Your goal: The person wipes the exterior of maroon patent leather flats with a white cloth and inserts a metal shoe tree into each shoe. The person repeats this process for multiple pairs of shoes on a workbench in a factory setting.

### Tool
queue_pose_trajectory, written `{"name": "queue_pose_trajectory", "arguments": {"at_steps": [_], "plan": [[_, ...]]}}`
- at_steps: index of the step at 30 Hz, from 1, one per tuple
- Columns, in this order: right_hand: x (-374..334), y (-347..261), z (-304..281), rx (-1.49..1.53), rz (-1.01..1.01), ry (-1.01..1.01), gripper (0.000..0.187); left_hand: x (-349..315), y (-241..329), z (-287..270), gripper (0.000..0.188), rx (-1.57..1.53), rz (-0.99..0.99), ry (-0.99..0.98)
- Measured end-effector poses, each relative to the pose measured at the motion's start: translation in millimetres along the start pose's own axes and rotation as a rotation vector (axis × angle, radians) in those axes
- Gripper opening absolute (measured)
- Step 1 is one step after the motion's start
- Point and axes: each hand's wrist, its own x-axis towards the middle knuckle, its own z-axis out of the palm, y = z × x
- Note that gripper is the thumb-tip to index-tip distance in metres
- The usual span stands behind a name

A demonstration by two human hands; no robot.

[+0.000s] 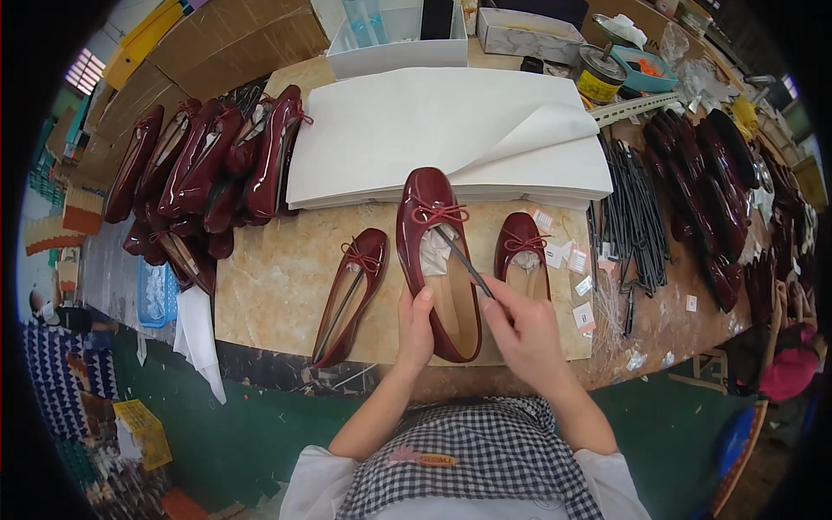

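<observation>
A glossy dark red ballet flat (426, 191) with a bow is raised above the table, its toe pointing away from me. My left hand (416, 329) grips its left side near the heel. Between the fingers of my right hand (524, 334) is a thin dark stick (464, 260), slanting into the shoe toward crumpled white paper (435, 254) in the toe. To the left lies a matching flat (348, 295) with a similar dark stick along its inside. Behind my right hand sits another flat (521, 245), paper in its toe and its heel hidden.
A thick stack of white sheets (373, 130) covers the far middle. Finished-looking red flats (199, 165) pile up at left, more shoes (706, 191) at right beside a bundle of dark sticks (637, 217). Small labels (582, 317) lie near the right hand. Another person (789, 355) is at far right.
</observation>
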Motion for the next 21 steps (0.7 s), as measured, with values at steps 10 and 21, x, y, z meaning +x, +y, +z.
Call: {"name": "queue_pose_trajectory", "arguments": {"at_steps": [10,21], "plan": [[1.3,24.2,36.3,-0.132,-0.075,-0.118,0.039,-15.6,-45.0,6.8,0.054,0.042,0.021,0.106],[24.4,189.2,-101.6,-0.768,0.307,0.275,0.024,5.9,29.1,56.3,0.060,1.160,0.183,-0.244]]}}
